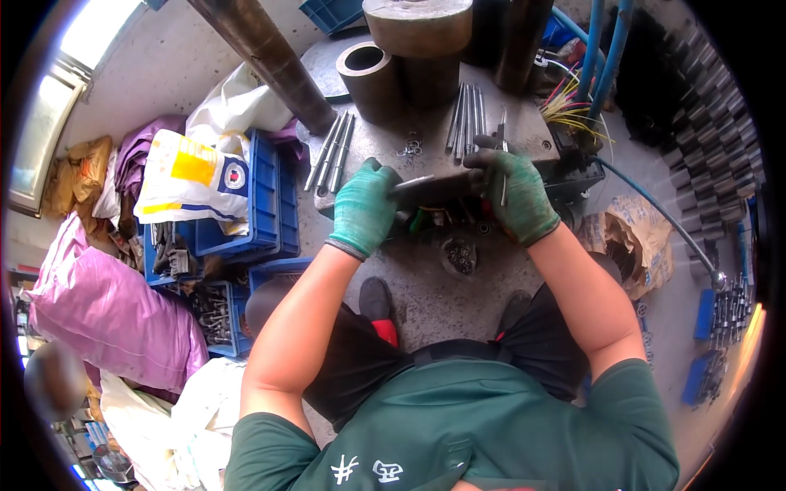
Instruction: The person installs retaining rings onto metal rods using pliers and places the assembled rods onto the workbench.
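My left hand (pixel 366 204), in a green work glove, is closed around a metal rod (pixel 416 181) whose end points right. My right hand (pixel 517 195), gloved alike, pinches a slim metal tool (pixel 503 172); its exact kind is not clear. Both hands are at the front edge of a thick steel plate (pixel 524 123), apart from each other. Between and beyond them a small heap of metal rings (pixel 412 146) lies on the plate. Several metal rods (pixel 332 151) lie left of the rings, and another row of rods (pixel 467 119) lies to their right.
A thick steel tube (pixel 364 82) and a heavy round press block (pixel 419 33) stand behind, between upright columns (pixel 270 61). Below the plate is a bag of small parts (pixel 459 256). Blue crates (pixel 262 196) and sacks fill the left; a hose (pixel 655 204) crosses the right.
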The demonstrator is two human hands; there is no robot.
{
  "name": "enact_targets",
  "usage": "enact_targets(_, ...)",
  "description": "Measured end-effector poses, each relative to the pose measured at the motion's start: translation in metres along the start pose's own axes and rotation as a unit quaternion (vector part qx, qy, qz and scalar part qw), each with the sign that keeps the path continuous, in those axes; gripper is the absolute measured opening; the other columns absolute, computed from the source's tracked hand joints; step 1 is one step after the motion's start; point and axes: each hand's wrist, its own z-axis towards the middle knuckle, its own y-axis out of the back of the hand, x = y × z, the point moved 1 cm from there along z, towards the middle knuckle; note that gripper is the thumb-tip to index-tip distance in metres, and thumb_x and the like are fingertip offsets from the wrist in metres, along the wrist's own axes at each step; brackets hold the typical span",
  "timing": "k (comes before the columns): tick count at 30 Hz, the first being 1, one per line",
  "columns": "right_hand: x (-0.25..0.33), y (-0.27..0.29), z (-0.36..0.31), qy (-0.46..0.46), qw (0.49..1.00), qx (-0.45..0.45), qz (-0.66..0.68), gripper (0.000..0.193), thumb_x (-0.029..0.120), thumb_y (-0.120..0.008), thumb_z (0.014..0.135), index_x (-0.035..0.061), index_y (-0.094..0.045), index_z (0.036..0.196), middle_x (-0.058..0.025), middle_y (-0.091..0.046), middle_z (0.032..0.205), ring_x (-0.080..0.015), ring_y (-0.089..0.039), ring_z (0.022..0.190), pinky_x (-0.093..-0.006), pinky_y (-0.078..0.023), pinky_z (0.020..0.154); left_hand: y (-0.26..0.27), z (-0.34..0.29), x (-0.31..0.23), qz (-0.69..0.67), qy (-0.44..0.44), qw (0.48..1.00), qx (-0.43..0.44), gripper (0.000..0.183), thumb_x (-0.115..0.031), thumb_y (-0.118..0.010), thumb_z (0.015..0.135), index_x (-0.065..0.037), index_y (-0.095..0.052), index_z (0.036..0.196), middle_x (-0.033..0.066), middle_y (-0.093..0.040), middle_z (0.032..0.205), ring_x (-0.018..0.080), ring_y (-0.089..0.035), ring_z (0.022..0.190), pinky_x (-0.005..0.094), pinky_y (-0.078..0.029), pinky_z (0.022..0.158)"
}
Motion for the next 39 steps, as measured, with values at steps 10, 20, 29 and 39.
enact_targets(10,-0.021,-0.023,-0.011,0.056,0.965,0.098,-0.238,0.043,0.004,-0.075,0.089,-0.0028,-0.06,0.13,-0.007,-0.072,0.106,-0.0119,-0.067,0.091,-0.0264,-0.057,0.08,-0.001,0.008,-0.022,-0.507,0.212,0.833,0.063,0.021,-0.005,-0.07,0.098,0.002,-0.07,0.119,0.0088,-0.074,0.103,0.0144,-0.069,0.092,0.0285,-0.058,0.084)
enact_targets(20,-0.013,-0.027,-0.017,0.014,0.984,0.093,-0.154,0.036,0.008,-0.071,0.092,-0.0046,-0.06,0.125,-0.0082,-0.07,0.101,-0.0148,-0.069,0.092,-0.0291,-0.057,0.085,0.011,0.008,-0.039,-0.556,0.143,0.807,0.143,0.026,-0.008,-0.075,0.095,0.001,-0.067,0.117,0.0067,-0.073,0.1,0.0119,-0.068,0.082,0.0251,-0.058,0.071)
enact_targets(29,-0.017,-0.033,-0.021,0.188,0.924,0.088,-0.321,0.024,0.005,-0.073,0.09,0.0003,-0.063,0.112,-0.0052,-0.068,0.093,-0.0147,-0.068,0.084,-0.0319,-0.056,0.076,0.007,0.006,-0.032,-0.601,0.174,0.766,0.149,0.027,-0.01,-0.067,0.099,0.003,-0.066,0.123,0.0082,-0.072,0.104,0.0119,-0.069,0.086,0.025,-0.058,0.073)
enact_targets(39,-0.013,-0.043,-0.019,0.529,0.617,0.157,-0.561,0.028,0.004,-0.08,0.078,0.008,-0.066,0.102,-0.0108,-0.065,0.089,-0.0317,-0.065,0.077,-0.0431,-0.053,0.069,-0.009,0.004,-0.023,-0.544,0.183,0.805,0.146,0.032,-0.018,-0.07,0.1,0.004,-0.063,0.123,0.0057,-0.07,0.101,0.0097,-0.065,0.086,0.0247,-0.056,0.077)
